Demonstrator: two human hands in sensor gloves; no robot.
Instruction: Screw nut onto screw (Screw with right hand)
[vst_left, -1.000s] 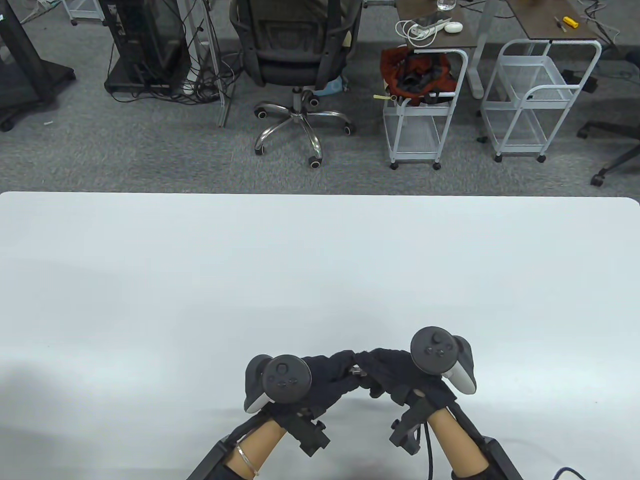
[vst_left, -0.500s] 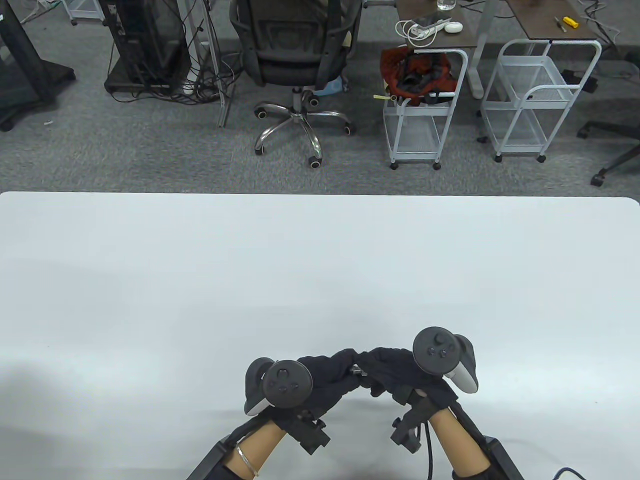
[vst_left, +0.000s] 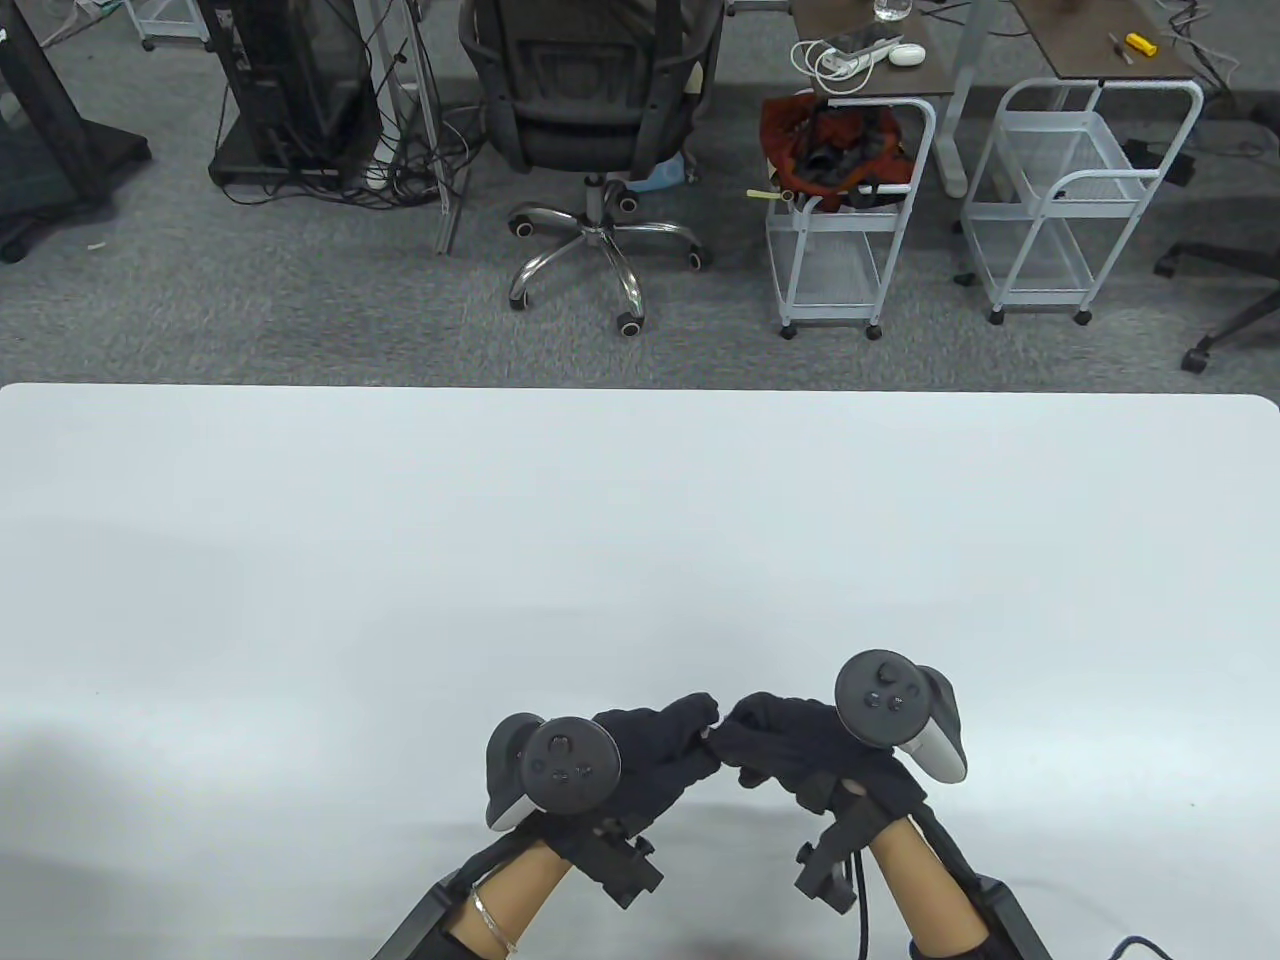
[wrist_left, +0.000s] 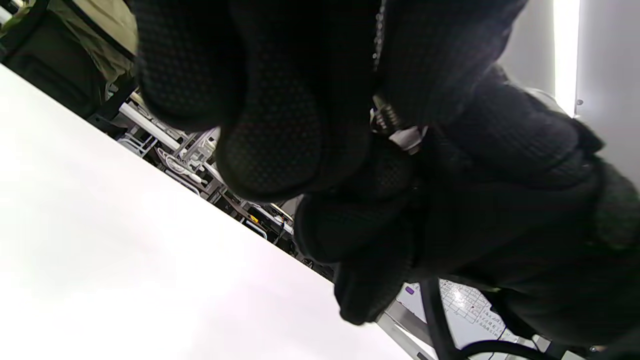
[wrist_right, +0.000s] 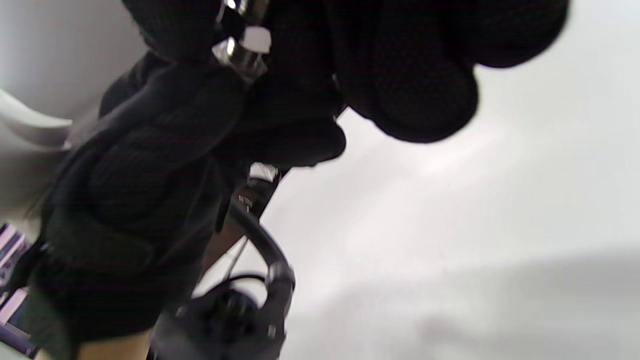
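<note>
My two gloved hands meet fingertip to fingertip low over the white table (vst_left: 640, 520) near its front edge. My left hand (vst_left: 700, 722) pinches a small threaded metal screw (wrist_left: 386, 116), seen between the fingers in the left wrist view. My right hand (vst_left: 745, 725) pinches the metal nut (wrist_right: 242, 52) at the screw's end. In the table view the fingers hide both parts. Most of each part is covered by the gloves in the wrist views too.
The table edge lies far behind the hands. Beyond it on the floor stand an office chair (vst_left: 590, 110) and two white wire carts (vst_left: 850, 210).
My right hand has turned and shifted slightly right, its tracker moving right. The fingertips now cover the bit of metal that showed between the hands. The left hand has barely moved.
</note>
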